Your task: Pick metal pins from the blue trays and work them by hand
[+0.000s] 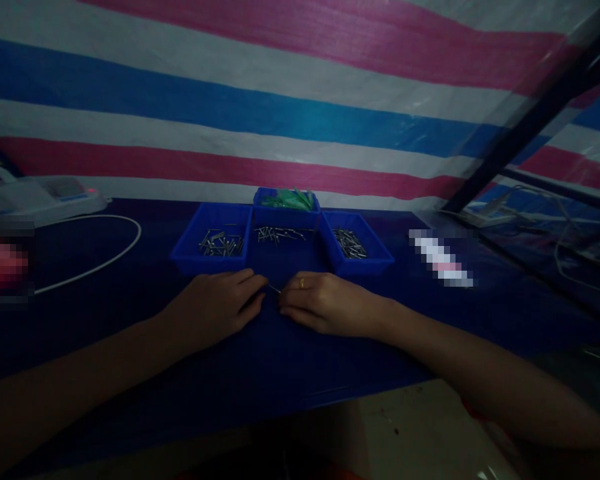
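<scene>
Close together over the blue table, my two hands face each other with a thin metal pin bridging the small gap. My left hand pinches one end of it. The other end runs into the closed fingers of my right hand, which wears a ring. The pin's tips are hidden by the fingers. Behind my left hand stands a blue tray with loose metal pins. Another blue tray behind my right hand holds a pile of similar pins. A loose row of pins lies between them.
A third blue tray at the back holds green plastic bags. At the left are a white device and a curved white cable. A striped sheet hangs behind the table. A dark metal post slants at right.
</scene>
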`<state>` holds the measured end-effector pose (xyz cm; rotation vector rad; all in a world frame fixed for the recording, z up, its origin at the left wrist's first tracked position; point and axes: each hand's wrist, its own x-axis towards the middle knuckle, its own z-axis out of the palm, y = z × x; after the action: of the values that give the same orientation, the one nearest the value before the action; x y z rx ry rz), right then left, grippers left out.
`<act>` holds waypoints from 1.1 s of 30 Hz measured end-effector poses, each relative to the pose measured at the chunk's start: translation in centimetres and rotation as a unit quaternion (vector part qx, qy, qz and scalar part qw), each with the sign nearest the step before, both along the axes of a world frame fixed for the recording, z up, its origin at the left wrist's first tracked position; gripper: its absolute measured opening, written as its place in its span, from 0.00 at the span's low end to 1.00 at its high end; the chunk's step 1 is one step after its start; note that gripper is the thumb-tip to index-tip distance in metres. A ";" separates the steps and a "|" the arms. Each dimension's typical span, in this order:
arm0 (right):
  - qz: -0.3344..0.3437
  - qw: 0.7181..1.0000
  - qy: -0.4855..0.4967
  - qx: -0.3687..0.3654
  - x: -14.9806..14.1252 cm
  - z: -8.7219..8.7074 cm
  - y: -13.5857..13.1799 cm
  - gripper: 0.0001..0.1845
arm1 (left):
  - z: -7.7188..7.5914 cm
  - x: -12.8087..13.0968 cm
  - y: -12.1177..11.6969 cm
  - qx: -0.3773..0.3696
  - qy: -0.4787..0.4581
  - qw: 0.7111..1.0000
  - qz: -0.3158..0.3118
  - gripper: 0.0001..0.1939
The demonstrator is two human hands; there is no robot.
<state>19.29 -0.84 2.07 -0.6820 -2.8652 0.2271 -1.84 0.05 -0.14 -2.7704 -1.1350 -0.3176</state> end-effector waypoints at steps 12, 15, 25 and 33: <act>-0.040 0.999 0.013 0.004 0.5 0.5 0.2 0.13 | 0.1 0.0 0.2 0.010 0.008 0.999 -0.029 0.12; -0.097 0.995 -0.002 0.011 0.7 0.6 0.4 0.13 | 0.2 -0.1 0.1 0.018 -0.013 0.999 -0.025 0.11; -0.105 0.994 -0.024 0.021 0.8 0.8 0.6 0.10 | 0.4 -0.1 0.1 0.018 -0.031 0.999 -0.018 0.14; -0.108 0.994 -0.002 0.021 0.9 0.9 0.6 0.12 | 0.4 -0.2 0.0 0.030 -0.047 0.998 -0.032 0.11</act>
<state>20.17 -0.22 2.94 -0.9769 -2.7620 0.1344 -2.03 0.01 0.26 -2.7691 -1.0398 -0.4853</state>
